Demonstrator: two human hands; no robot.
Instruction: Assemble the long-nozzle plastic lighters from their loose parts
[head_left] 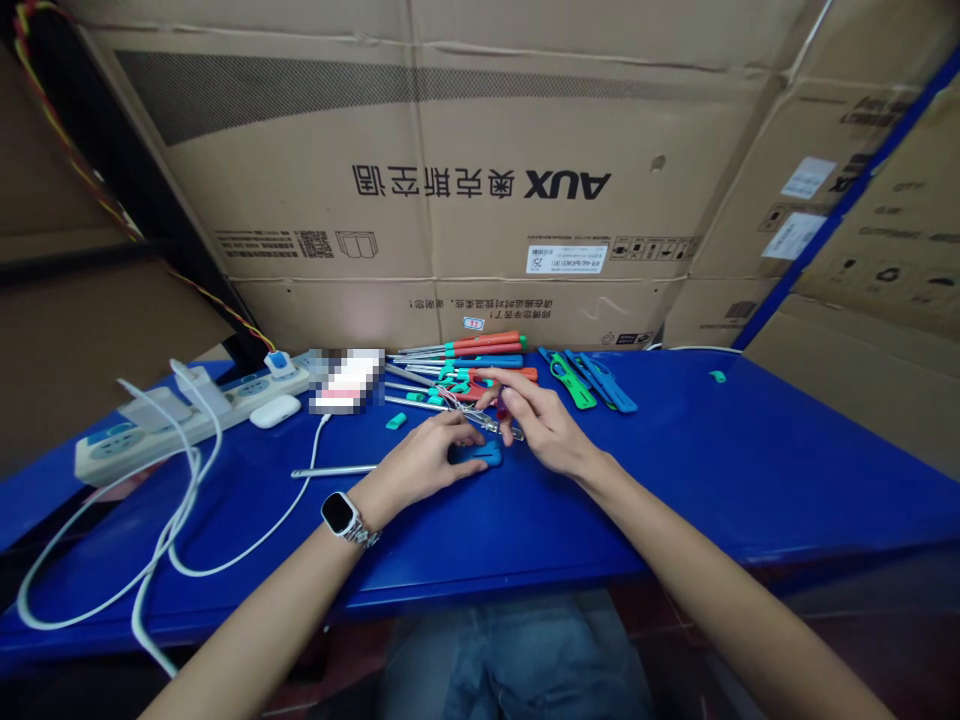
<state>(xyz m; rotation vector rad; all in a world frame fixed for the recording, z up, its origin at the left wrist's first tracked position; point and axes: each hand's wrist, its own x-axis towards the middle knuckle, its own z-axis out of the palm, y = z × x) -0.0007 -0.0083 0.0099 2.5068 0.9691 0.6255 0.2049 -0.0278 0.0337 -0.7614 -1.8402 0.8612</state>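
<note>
A blue long-reach lighter [489, 454] with a thin metal tube lies on the table, tube to the left. My left hand [427, 452] is curled round its handle, thumb on the near side and fingertips on the far side. My right hand [551, 425] is closed just to the right, above the handle's end. A small dark-red piece [502, 404] shows between its thumb and fingers; its kind is not clear. Right behind the fingers lie several clear and metallic lighter inner parts [489, 420] with thin wires, partly hidden by both hands.
Red and blue long-reach lighters [491, 345] are piled at the back; green and blue handle shells [574, 380] lie right of them. Small teal pieces [396, 421] are scattered about. A power strip [232, 400], white cables [196, 480] and a white case [275, 411] occupy the left. Cardboard [480, 130] walls the back.
</note>
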